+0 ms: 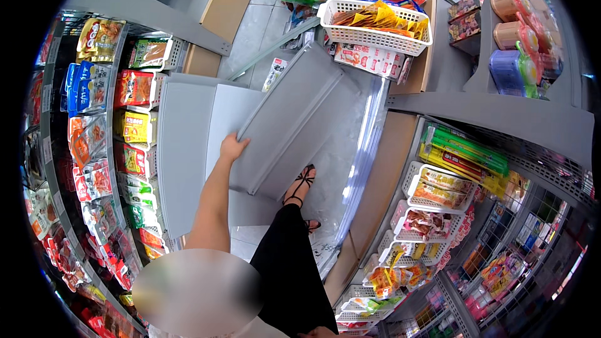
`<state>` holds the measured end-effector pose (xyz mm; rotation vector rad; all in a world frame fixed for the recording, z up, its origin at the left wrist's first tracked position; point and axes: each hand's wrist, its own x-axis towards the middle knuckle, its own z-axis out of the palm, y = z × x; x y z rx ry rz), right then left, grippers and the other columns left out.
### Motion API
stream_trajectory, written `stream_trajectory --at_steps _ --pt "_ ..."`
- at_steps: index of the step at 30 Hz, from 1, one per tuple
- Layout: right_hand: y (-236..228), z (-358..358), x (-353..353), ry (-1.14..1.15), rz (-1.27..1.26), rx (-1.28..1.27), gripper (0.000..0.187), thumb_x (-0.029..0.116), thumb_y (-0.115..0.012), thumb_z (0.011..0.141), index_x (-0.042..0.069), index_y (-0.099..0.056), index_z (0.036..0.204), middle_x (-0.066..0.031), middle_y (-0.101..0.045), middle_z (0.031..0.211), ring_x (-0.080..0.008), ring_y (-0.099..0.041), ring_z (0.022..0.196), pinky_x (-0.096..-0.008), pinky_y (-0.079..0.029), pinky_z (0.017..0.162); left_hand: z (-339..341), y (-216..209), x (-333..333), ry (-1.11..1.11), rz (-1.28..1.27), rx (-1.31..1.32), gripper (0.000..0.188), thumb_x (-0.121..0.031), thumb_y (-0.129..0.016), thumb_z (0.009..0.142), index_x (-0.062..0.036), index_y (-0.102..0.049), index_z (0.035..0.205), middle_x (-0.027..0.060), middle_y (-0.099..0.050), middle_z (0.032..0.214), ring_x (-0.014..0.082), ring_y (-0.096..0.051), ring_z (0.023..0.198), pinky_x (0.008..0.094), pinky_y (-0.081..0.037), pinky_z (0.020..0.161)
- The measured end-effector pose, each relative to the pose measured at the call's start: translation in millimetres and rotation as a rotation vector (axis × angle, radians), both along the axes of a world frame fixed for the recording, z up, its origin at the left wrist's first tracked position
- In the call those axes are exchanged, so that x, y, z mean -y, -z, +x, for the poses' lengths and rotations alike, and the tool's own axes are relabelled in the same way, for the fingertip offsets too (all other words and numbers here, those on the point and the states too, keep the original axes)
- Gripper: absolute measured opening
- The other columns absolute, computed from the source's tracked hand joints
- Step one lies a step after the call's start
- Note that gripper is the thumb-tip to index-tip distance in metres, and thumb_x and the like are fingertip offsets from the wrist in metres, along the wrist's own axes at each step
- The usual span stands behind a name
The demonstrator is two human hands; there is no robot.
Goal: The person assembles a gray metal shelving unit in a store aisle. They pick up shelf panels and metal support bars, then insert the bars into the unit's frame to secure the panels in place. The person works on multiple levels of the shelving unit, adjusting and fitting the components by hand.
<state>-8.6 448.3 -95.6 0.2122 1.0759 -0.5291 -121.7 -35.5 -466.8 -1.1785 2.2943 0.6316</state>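
My left hand (235, 148) grips the left edge of a grey metal shelf panel (294, 116), fingers wrapped round it. The panel is tilted, and a raised lip runs along its length. Other flat grey panels (188, 144) lie to its left, partly under it. At the lower edge only a small part of my right hand (318, 333) shows, beside my black trouser leg; its fingers are mostly cut off. My sandalled foot (300, 184) stands on the floor next to the panel's near end.
Packed snack shelves (94, 138) line the left side. On the right, white baskets (438, 188) of packets hang in a rack. A white basket (375, 37) with yellow-brown packets stands at the far end. Long clear-wrapped strips (366, 156) lie along the right shelf base.
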Motion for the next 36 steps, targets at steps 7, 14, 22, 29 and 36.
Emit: stream_trajectory --at_steps 7,14,22,29,36 --pt "-35.6 7.9 14.1 0.178 0.068 -0.118 0.047 0.039 -0.063 0.087 0.0 -0.062 0.062 -0.0108 -0.053 0.047 -0.0197 -0.044 0.034 -0.0341 -0.032 0.036 50.5 -107.9 -62.4 0.241 -0.068 -0.24 0.026 -0.029 -0.06 0.083 -0.0041 -0.055 0.079 0.0186 -0.059 0.078 0.0395 -0.059 0.077 0.0494 -0.047 0.067" --pt "-109.0 38.0 8.5 0.142 -0.122 -0.706 0.049 0.041 -0.055 0.09 -0.002 -0.06 0.067 -0.0183 -0.055 0.056 -0.0302 -0.049 0.047 -0.0432 -0.037 0.049 108.7 -304.1 -85.7 0.398 -0.113 -0.322 0.013 -0.015 -0.061 0.072 -0.0027 -0.057 0.073 0.0194 -0.061 0.074 0.0397 -0.06 0.067 0.049 -0.05 0.062" --pt "-120.5 19.6 26.4 0.258 0.065 -1.48 0.042 0.034 -0.047 0.093 -0.002 -0.059 0.11 -0.0323 -0.059 0.099 -0.0433 -0.06 0.095 -0.0479 -0.046 0.08 166.9 -615.4 -93.3 0.894 -0.067 -0.333 0.015 -0.02 -0.059 0.074 -0.0061 -0.056 0.077 0.013 -0.061 0.078 0.0329 -0.063 0.067 0.0454 -0.052 0.059" --pt "-312.2 -21.0 13.6 0.678 0.325 -1.945 0.082 0.015 -0.069 0.072 -0.004 -0.026 0.139 -0.0285 -0.043 0.122 -0.0437 -0.041 0.117 -0.0456 -0.033 0.101 156.5 -789.5 -147.9 1.38 -0.066 -0.456 0.009 -0.013 -0.058 0.072 -0.0071 -0.054 0.077 0.0112 -0.057 0.072 0.0311 -0.061 0.06 0.0424 -0.05 0.051" --pt "-330.8 59.2 -85.4 0.725 0.752 -2.16 0.056 0.004 -0.055 0.079 0.0 -0.039 0.133 -0.0249 -0.049 0.106 -0.0428 -0.047 0.102 -0.048 -0.037 0.09 124.2 -880.3 -215.7 1.779 -0.074 -0.496 0.01 -0.012 -0.059 0.069 -0.006 -0.054 0.075 0.0096 -0.054 0.072 0.0287 -0.06 0.058 0.0404 -0.049 0.049"
